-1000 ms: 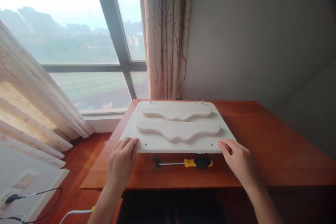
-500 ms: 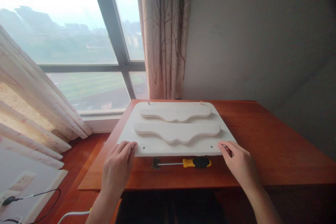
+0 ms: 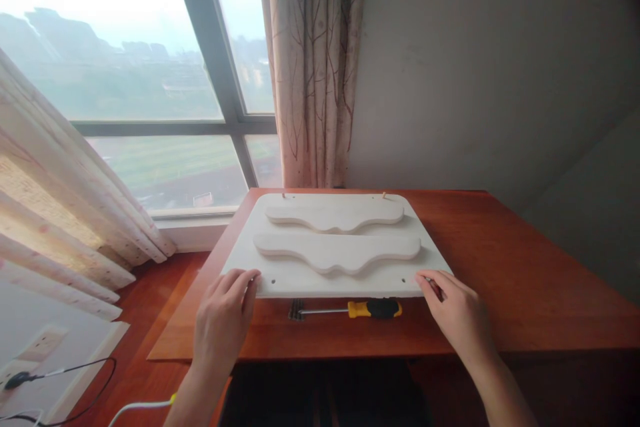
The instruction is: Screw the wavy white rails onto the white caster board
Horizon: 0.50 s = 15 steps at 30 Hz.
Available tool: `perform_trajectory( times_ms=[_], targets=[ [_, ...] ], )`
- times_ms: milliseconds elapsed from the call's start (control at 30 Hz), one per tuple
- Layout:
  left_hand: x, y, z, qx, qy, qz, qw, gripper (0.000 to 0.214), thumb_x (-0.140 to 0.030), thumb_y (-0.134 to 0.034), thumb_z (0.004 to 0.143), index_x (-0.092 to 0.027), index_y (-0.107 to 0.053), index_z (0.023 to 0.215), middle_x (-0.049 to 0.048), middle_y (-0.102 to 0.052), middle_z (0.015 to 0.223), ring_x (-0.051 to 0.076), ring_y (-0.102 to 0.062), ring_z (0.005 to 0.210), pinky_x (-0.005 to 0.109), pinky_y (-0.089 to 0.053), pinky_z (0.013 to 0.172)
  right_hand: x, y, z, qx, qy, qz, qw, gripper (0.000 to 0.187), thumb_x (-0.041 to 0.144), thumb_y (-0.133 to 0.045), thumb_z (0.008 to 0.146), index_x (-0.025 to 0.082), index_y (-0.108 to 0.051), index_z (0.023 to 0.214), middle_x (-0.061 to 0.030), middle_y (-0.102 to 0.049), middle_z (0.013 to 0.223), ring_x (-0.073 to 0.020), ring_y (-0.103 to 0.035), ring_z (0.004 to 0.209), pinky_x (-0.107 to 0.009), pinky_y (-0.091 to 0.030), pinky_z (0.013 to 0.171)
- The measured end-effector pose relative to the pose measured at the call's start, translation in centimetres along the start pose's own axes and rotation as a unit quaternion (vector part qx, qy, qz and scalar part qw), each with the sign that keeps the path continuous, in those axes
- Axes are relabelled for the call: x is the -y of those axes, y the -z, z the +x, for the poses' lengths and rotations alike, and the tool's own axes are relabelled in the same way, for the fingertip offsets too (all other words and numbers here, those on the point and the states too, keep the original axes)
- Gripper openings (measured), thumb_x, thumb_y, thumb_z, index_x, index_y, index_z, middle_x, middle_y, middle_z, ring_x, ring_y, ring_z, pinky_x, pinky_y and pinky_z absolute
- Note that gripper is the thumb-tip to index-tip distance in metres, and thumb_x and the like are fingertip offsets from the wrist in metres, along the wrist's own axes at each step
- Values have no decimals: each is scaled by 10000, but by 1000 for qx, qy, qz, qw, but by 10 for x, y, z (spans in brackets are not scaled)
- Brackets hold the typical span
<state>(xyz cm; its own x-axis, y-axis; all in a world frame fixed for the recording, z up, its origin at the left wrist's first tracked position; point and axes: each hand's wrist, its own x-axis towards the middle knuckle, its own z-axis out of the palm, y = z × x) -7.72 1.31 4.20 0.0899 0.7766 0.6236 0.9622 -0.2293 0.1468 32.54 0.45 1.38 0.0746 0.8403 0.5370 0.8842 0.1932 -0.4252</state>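
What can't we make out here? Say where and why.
All in the head view:
White board: underside hidden by its own top.
Left hand: exact grip unclear; its own fingers cover the contact.
Right hand: whether it holds anything small; fingers block the spot.
Small metal pieces by the screwdriver: too small to count or identify.
White cable: cut off by the bottom edge.

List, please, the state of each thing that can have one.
White board: held at near corners
Left hand: closed on left corner
Right hand: closed on right corner
Wavy pieces: lying on board
Pegs: standing up
Screwdriver: lying on table
Metal pieces: lying by its tip
Plug: plugged in
Curtains: drawn aside
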Motion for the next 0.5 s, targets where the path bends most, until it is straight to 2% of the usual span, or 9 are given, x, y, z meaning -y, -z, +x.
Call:
perform_trajectory(
  times_ms=[133,300,400,500],
  targets=[
    [2,-1,-1,9,5,0,1000,332,-396,-419,1034,-232,-698,958,68,-735,899,236,-659,817,342,-489,775,-2,0,0,-1,5,1,1000,296,417,-506,1003,231,-716,908,-73,-769,915,-208,-716,733,-312,-517,681],
    [4,2,5,23,15,-25,999,324,-417,-445,1007,-244,-707,926,61,-729,873,229,-669,806,333,-501,750,-5,4,5,18,16,8,1000,297,431,-524,988,241,-724,880,-54,-767,881,-198,-706,691,-302,-520,650],
    [6,10,16,35,29,-64,997,327,-444,-457,994,-254,-707,901,42,-728,891,204,-679,772,304,-508,706,-5,11,12,12,23,33,999,303,461,-551,976,236,-747,922,-51,-751,823,-176,-652,613,-297,-514,624],
    [9,18,38,33,31,-70,996,340,-457,-465,987,-245,-714,897,41,-734,955,203,-689,809,302,-509,721,-7,17,29,-16,24,53,998,329,478,-555,977,215,-750,951,-52,-723,772,-161,-586,562,-296,-495,595]
  ],
)
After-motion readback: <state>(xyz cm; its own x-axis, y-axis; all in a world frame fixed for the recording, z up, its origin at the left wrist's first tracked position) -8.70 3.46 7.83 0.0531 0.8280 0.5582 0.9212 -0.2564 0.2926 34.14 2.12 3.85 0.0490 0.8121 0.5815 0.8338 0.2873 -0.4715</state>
